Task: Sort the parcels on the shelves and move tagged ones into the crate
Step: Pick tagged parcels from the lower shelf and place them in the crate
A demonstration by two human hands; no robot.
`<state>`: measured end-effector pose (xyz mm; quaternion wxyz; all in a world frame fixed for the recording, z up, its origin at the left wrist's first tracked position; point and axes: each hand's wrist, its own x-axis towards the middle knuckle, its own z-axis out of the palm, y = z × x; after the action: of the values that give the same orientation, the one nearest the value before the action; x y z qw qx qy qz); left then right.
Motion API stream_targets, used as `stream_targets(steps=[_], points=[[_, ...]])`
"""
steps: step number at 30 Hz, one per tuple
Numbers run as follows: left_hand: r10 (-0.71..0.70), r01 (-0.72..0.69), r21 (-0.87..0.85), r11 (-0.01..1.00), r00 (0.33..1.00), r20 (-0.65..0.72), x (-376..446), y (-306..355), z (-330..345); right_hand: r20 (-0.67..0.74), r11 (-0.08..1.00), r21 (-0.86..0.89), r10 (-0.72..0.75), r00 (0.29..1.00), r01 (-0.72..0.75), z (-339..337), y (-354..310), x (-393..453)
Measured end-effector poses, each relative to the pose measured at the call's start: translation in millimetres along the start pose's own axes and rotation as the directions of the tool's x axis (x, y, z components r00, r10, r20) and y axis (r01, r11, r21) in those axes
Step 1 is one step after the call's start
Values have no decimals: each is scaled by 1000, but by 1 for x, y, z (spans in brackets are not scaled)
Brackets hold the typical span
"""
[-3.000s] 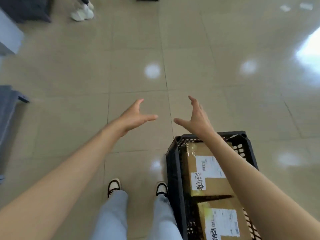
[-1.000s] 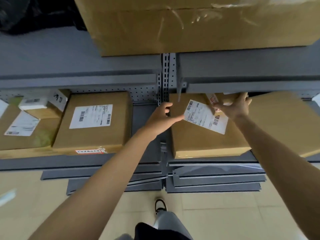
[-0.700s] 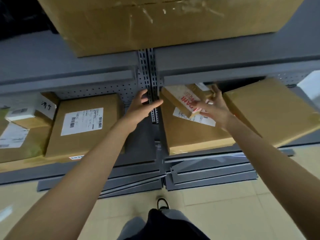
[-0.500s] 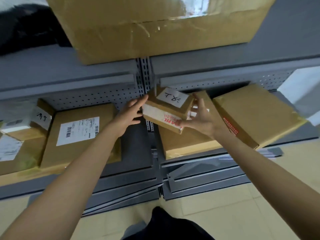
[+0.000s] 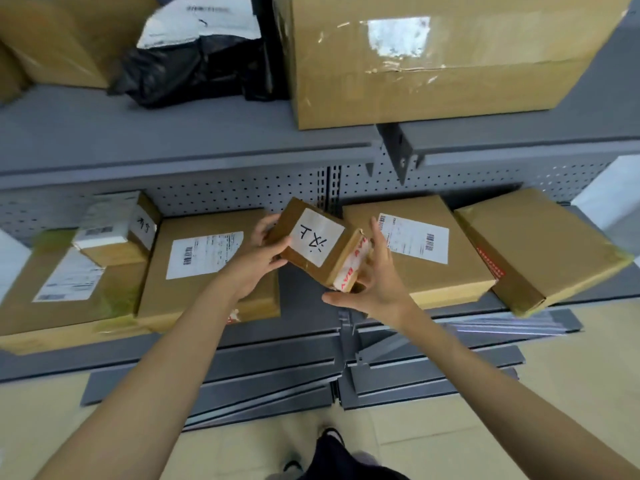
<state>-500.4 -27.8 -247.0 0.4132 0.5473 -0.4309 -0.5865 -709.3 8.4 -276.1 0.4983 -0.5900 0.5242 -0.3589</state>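
A small brown parcel [image 5: 313, 245] with a white handwritten tag and red-printed tape hangs in front of the lower shelf [image 5: 304, 296], tilted. My left hand [image 5: 258, 263] grips its left end and my right hand [image 5: 375, 284] cups its right end from below. Behind it on the shelf lie a flat box with a barcode label [image 5: 419, 251] on the right and another labelled flat box [image 5: 207, 268] on the left. The crate is out of view.
A plain box [image 5: 533, 247] leans at the shelf's right end. A small tagged box [image 5: 117, 230] sits on a wide flat box [image 5: 65, 289] at the left. The upper shelf [image 5: 180, 133] carries a big carton [image 5: 433, 53], a black bag [image 5: 194, 64] and another carton [image 5: 69, 32].
I turned from the crate on the floor to the shelf. My right hand lifted the small parcel off the flat box, and my left hand has now closed on its other end.
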Motion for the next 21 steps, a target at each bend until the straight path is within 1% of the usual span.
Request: stream_targets(steps=[2,4,5,7,9,10,14,18,21], points=[[-23,23,10,1000,1000,-7,-5,-8,-8,-73,1000,6,17,997,-16,18,2,-9],[-51,50,40,998,999,14,-9,-18,-9,-142,999,-39,11,990,-17,31,4,-16],[-56,55,31,998,998,29,-11,-24,-8,-159,999,-53,0,987,-9,36,5,-19],[-50,52,-26,998,996,68,-13,-36,-7,-170,1000,-25,-7,985,3,41,5,-23],[-46,54,-64,996,992,117,-14,-46,-6,-180,1000,9,1,984,0,42,5,-28],[-44,54,-69,996,990,136,-15,-51,-5,-192,1000,0,9,981,-9,42,5,-30],[-41,54,-86,995,988,147,-15,-62,-4,-239,990,-142,-18,971,-16,44,8,-30],[-60,76,-89,993,984,169,-13,-63,-7,-272,940,-340,-82,959,-17,50,16,-23],[-108,129,-114,985,978,180,-10,-60,-10,-290,932,-362,-88,953,-25,51,22,-15]])
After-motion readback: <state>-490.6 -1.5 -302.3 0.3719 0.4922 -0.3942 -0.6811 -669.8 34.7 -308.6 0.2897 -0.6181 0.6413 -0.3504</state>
